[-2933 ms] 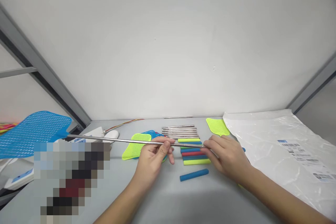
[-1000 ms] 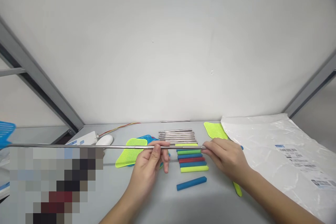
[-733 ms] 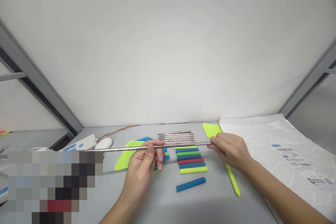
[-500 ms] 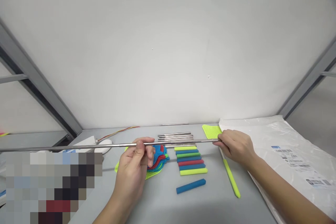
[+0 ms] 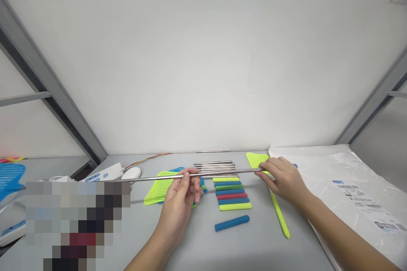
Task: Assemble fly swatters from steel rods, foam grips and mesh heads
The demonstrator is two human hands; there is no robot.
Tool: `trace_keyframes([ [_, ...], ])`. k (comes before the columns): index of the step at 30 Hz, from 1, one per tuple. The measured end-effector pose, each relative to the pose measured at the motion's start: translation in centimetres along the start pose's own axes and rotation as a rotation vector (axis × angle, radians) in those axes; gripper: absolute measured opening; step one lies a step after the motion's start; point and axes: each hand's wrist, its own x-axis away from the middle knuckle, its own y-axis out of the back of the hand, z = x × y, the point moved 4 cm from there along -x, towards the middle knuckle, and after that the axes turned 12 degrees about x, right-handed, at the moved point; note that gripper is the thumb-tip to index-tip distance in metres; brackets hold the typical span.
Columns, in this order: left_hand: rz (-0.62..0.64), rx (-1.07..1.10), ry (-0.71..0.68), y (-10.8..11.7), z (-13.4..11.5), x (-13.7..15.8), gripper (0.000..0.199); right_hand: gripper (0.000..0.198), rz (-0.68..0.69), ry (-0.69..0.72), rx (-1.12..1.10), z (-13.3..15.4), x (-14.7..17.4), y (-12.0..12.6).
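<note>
- Left hand [image 5: 182,188]: fingers clamped on the metal rod [image 5: 227,172].
- Right hand [image 5: 281,178]: fingers pinching its end.
- Colored tubes [image 5: 229,192] below the open gap between both hands' fingers.
- White bag's [image 5: 321,178] edge near right fingers.

L hand [image 5: 180,192] half-curled, thumb [image 5: 185,180] pressing down; R hand [image 5: 283,178] palm-down, pinching w/ fingertips (both forearms [image 5: 155,245] bare btw, afaict from here).

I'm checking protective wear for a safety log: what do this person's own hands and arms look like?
The left hand and right hand are bare, with no gloves, rings or wristbands visible. The left forearm and right forearm show no sleeves within the picture. Any fine skin markings are too small to tell.
</note>
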Motion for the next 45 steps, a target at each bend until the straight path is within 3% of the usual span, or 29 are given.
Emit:
trace_keyframes([
  [5,0.102,-0.076,0.071,-0.2,1.0,0.2,0.028,0.013,0.063,0.030,-0.030,1.6,0.3,-0.7],
  [9,0.140,-0.082,0.102,-0.4,1.4,0.4,0.033,0.016,0.086,0.028,-0.015,1.0,0.8,-1.3],
  [19,-0.234,0.015,-0.293,3.0,-3.4,-2.0,0.028,0.020,0.134,-0.060,0.036,-1.6,1.0,-2.6],
  [30,-0.289,-0.091,-0.474,3.6,-5.0,-2.3,0.031,0.019,0.090,-0.182,0.030,-3.2,1.4,-2.9],
  [36,-0.339,-0.079,-0.552,4.0,-5.4,-2.4,0.036,0.018,0.083,-0.183,-0.022,-3.1,1.5,-3.1],
  [45,-0.375,-0.026,-0.607,4.8,-7.3,-2.9,0.025,0.020,0.107,-0.205,-0.029,-3.1,1.6,-3.2],
])
